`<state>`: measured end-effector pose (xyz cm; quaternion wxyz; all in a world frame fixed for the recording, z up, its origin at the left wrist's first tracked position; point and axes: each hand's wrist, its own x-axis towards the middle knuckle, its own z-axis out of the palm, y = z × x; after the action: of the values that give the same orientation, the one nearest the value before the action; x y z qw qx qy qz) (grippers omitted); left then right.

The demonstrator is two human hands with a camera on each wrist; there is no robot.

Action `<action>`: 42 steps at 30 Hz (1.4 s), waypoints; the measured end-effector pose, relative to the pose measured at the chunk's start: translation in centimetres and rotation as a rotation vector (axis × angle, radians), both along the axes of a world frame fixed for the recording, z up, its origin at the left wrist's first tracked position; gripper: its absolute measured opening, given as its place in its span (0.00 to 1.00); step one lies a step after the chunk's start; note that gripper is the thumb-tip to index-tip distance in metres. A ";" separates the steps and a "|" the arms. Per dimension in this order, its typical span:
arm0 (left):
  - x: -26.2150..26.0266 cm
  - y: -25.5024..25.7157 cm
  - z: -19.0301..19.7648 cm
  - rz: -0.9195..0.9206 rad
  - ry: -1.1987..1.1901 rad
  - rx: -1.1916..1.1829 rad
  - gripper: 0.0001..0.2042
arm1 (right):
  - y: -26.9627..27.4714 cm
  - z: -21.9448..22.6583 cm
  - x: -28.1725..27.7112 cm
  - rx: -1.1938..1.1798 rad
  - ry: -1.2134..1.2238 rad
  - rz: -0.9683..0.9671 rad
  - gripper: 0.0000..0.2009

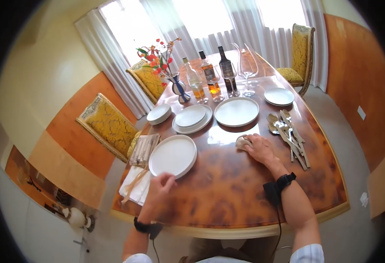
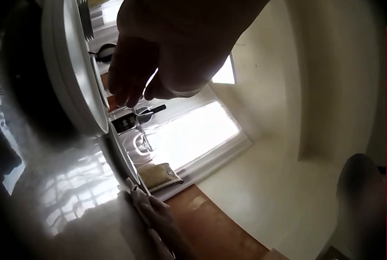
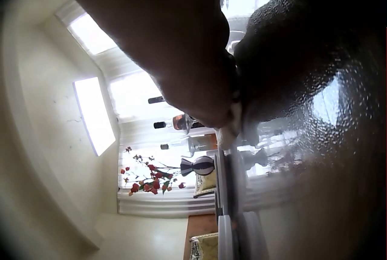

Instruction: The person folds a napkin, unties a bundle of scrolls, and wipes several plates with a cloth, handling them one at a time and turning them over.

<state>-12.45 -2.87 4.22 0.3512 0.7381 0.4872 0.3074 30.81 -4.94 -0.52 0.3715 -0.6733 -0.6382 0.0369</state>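
Observation:
On the glossy wooden table, my right hand (image 1: 261, 151) grips a bunched light cloth (image 1: 242, 143) and presses it on the tabletop. In the right wrist view a pale bit of the cloth (image 3: 228, 134) shows under the dark fingers. My left hand (image 1: 161, 189) is just over the near rim of a large white plate (image 1: 172, 157), its fingers loosely bent and nothing in them. The left wrist view shows this hand (image 2: 166, 60) in shadow above stacked plates (image 2: 72, 60).
Farther back are a big plate (image 1: 236, 111), smaller plates (image 1: 190, 115), a plate stack (image 1: 159, 112), bottles (image 1: 210, 74), stemmed glasses (image 1: 247, 72) and a flower vase (image 1: 180, 90). Cutlery (image 1: 291, 136) lies right, another plate (image 1: 279, 96) behind it. Folded napkins (image 1: 137, 186) lie left.

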 end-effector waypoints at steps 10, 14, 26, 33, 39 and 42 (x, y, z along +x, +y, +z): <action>-4.1 -2.4 -6.6 0.194 -0.110 0.336 0.06 | -1.6 0.9 -0.9 -0.092 -0.225 0.076 0.16; -4.3 -2.6 -6.6 0.211 -0.225 0.272 0.06 | -3.4 2.3 -2.5 -0.098 -0.325 0.067 0.16; -5.0 -2.1 -7.6 0.155 -0.369 0.251 0.06 | -1.2 -0.6 -0.9 0.035 -0.235 0.007 0.15; -5.3 -1.6 -8.4 0.162 -0.281 0.317 0.07 | -1.2 -0.6 -0.8 0.001 -0.218 0.028 0.17; -6.3 2.3 -6.1 0.279 -0.325 0.101 0.15 | -1.4 -0.6 -0.5 0.014 -0.236 0.057 0.17; -6.7 5.8 -4.1 0.393 -0.026 0.051 0.25 | -1.4 -0.2 -0.7 -0.020 -0.227 0.068 0.17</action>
<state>-19.11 2.88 0.09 0.2720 0.6333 0.6094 0.3919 30.16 -6.38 -0.76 0.2886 -0.6547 -0.6983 -0.0205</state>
